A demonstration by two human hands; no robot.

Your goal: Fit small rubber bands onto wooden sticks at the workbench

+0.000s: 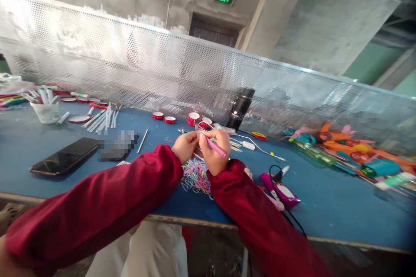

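Observation:
My right hand (217,150) is closed around a pink pen (216,147), its thick end pointing down to the right. Close against it, my left hand (186,146) pinches a thin flat strip (196,125) that sticks up between the fingers; its kind is too small to make out. The pen's front end is hidden where the two hands meet. Just below them lies a heap of colourful rubber bands (196,176) on the blue table (328,194). Thin sticks (235,145) lie behind my right hand.
To the left are two phones (66,156), a loose stick (142,141) and a white cup of markers (45,111). Red tape rolls (157,115) and a black bottle (240,110) stand behind. At right are a purple device with a cable (282,192) and colourful balloon-like items (351,149).

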